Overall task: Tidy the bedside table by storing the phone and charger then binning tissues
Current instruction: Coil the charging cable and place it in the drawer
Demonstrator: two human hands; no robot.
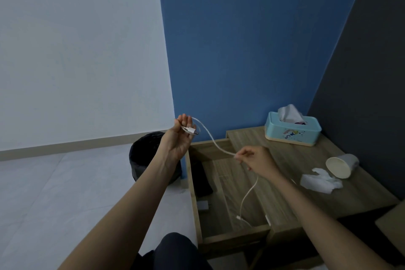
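My left hand [178, 138] is raised over the drawer's far left corner and holds the USB end of a white charger cable [213, 140]. My right hand [255, 160] pinches the same cable farther along, and the loose tail hangs down into the open drawer [230, 193]. A black phone [202, 178] lies in the drawer at the left, with a white plug adapter [203, 205] in front of it. A crumpled white tissue [321, 181] lies on the wooden bedside table [291, 160]. A black bin [145, 155] stands on the floor left of the table.
A teal tissue box [292, 128] with a tissue sticking out sits at the table's back. A paper cup [340, 165] lies on its side near the right wall. Blue and dark walls close in behind and to the right. My knee [175, 252] is below.
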